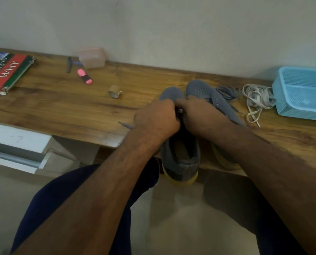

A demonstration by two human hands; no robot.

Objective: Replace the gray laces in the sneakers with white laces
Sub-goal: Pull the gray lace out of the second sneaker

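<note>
Gray knit sneakers with yellow soles sit side by side at the near edge of our wooden desk, toes to the wall, mesh uppers dotted with holes. Our left hand and right hand both curl tight over the nearer shoe's eyelets, pinching something small and pale we can't make out. Loose gray laces and white laces lie tangled beside the blue plastic basket.

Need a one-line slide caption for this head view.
Both hands, left and right, work at the near gray sneaker; white laces wait beside the blue basket.
</note>
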